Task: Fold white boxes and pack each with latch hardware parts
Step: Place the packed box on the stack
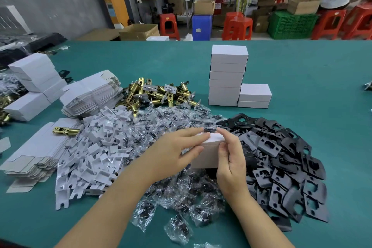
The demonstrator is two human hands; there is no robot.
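Both hands are holding a white box (pixel 205 155) near the tabletop's (pixel 302 78) front edge: left hand (pixel 177 153) fingers pressing its flap, right hand (pixel 231 159) fingers pinching its end.

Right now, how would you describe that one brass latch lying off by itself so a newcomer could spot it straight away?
Start at the green table and look to its left side, where flat unfolded white box blanks lie in a long stack. On top of that stack rests a lone brass latch. Unlike the heaped brass latches farther back, it lies alone on white card.
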